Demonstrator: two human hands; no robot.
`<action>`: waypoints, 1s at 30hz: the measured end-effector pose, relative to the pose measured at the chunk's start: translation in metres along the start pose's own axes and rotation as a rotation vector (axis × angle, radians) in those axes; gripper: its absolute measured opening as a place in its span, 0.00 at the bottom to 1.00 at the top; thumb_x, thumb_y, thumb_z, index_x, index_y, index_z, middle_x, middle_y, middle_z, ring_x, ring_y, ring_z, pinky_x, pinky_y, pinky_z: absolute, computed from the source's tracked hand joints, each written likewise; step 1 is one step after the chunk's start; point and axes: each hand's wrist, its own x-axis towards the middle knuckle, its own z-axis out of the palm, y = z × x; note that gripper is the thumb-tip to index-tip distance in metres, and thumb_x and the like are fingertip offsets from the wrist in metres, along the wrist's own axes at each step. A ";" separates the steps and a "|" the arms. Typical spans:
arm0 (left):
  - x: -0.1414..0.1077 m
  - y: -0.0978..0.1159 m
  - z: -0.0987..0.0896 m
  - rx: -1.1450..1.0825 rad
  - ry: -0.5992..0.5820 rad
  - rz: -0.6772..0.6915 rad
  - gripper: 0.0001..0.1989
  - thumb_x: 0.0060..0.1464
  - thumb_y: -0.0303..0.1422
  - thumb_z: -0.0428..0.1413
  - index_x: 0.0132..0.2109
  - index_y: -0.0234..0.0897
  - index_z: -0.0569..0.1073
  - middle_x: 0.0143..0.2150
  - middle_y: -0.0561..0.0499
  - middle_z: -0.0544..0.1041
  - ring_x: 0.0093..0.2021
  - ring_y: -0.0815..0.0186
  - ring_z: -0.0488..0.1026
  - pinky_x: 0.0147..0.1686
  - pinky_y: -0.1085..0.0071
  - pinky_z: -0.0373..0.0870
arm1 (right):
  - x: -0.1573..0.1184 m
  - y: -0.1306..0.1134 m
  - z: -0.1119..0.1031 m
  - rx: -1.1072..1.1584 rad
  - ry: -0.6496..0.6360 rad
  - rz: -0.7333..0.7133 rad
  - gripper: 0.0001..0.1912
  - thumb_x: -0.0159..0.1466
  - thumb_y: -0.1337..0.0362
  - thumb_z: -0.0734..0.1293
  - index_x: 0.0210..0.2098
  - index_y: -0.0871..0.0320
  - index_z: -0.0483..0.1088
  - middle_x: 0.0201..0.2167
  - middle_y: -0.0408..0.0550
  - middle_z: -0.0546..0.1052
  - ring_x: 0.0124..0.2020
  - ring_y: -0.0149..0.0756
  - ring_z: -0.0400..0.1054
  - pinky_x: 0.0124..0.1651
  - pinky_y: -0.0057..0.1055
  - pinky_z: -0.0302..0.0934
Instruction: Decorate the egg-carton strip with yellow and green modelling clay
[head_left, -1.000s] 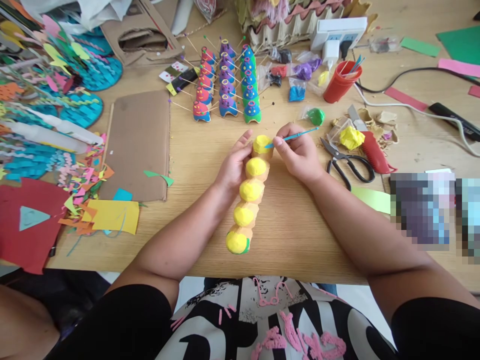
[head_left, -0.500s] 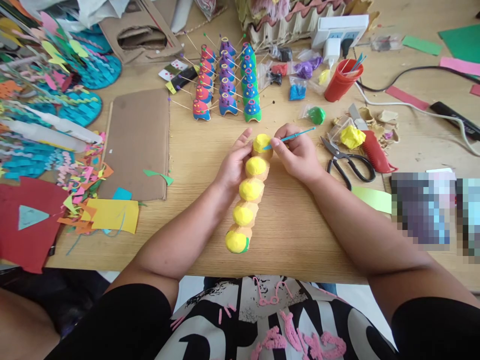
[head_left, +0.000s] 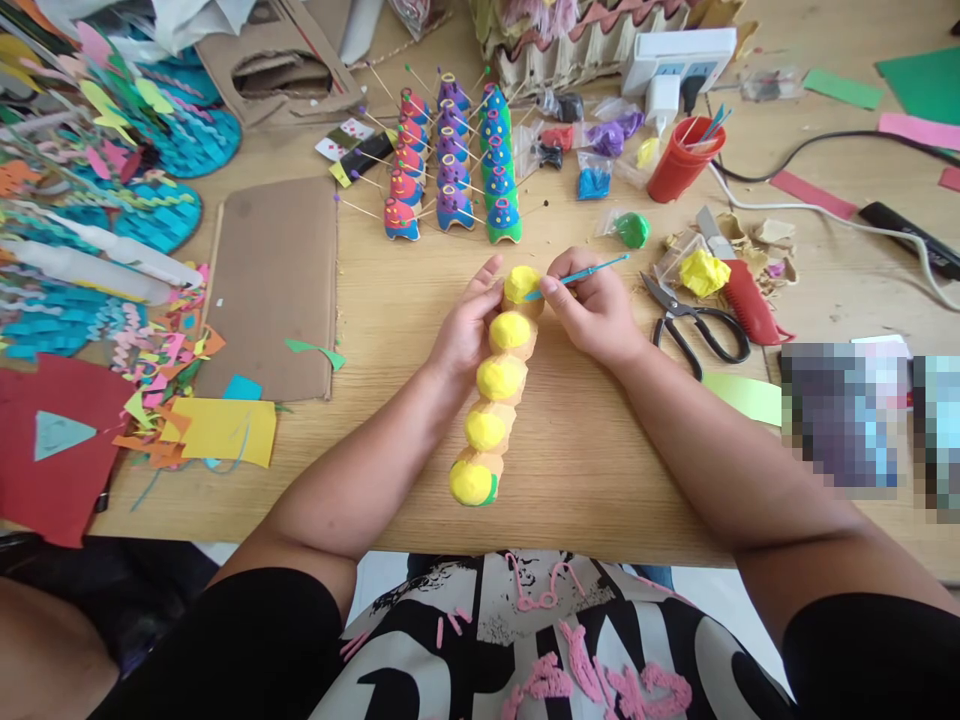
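Observation:
Between my hands is an egg-carton strip (head_left: 517,352), its row of bumps capped with yellow clay. A bit of green clay (head_left: 492,489) shows on the bump nearest me. My left hand (head_left: 469,318) grips the strip's far end from the left, thumb against its side. In my right hand (head_left: 592,305) is a thin blue modelling tool (head_left: 592,270), pinched between thumb and fingers. The tool's tip touches the yellow clay on the farthest bump. Part of my left fingers is hidden behind the strip.
Behind stand three finished strips, red (head_left: 405,190), purple (head_left: 454,175) and green-blue (head_left: 501,185), with pins sticking out. To the right lie scissors (head_left: 701,330), a red-handled cutter (head_left: 750,300), yellow clay (head_left: 703,272) and a red cup (head_left: 681,165). Cardboard (head_left: 270,280) and paper scraps lie left.
Almost nothing differs. The whole view has shifted very slightly; both hands keep the same hold, with the tool tip still at the farthest yellow bump.

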 end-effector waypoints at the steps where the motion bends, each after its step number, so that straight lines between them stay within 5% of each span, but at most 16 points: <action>1: 0.000 0.000 0.000 0.005 0.003 0.003 0.25 0.65 0.38 0.65 0.66 0.64 0.75 0.51 0.53 0.88 0.62 0.49 0.83 0.50 0.58 0.83 | 0.000 0.000 0.000 -0.008 -0.001 -0.001 0.28 0.70 0.34 0.67 0.32 0.53 0.67 0.27 0.42 0.69 0.28 0.33 0.62 0.33 0.36 0.57; 10: -0.002 0.001 0.002 -0.019 0.006 0.016 0.22 0.66 0.32 0.62 0.62 0.62 0.78 0.51 0.55 0.88 0.64 0.52 0.82 0.53 0.61 0.82 | 0.000 -0.003 -0.001 -0.054 -0.001 0.000 0.29 0.70 0.34 0.67 0.32 0.53 0.67 0.27 0.42 0.69 0.28 0.32 0.60 0.32 0.35 0.55; 16: -0.004 0.002 0.004 -0.087 -0.010 -0.051 0.25 0.68 0.35 0.60 0.68 0.65 0.73 0.51 0.54 0.88 0.61 0.53 0.84 0.45 0.64 0.83 | 0.001 -0.001 -0.001 -0.081 -0.002 0.011 0.30 0.70 0.32 0.65 0.32 0.53 0.66 0.26 0.41 0.67 0.28 0.32 0.59 0.32 0.36 0.55; 21: -0.004 0.003 0.004 -0.113 -0.029 0.001 0.23 0.68 0.27 0.59 0.64 0.57 0.77 0.41 0.55 0.87 0.54 0.61 0.86 0.39 0.74 0.79 | 0.001 -0.002 -0.002 -0.112 -0.009 0.023 0.31 0.70 0.31 0.64 0.32 0.52 0.66 0.26 0.41 0.67 0.28 0.33 0.59 0.32 0.37 0.56; 30: 0.000 0.001 0.000 -0.049 -0.038 -0.012 0.29 0.65 0.39 0.64 0.69 0.67 0.71 0.50 0.54 0.88 0.60 0.50 0.84 0.50 0.58 0.83 | 0.000 -0.002 -0.001 -0.139 -0.018 0.014 0.30 0.70 0.32 0.64 0.32 0.52 0.67 0.27 0.43 0.69 0.29 0.34 0.60 0.33 0.37 0.56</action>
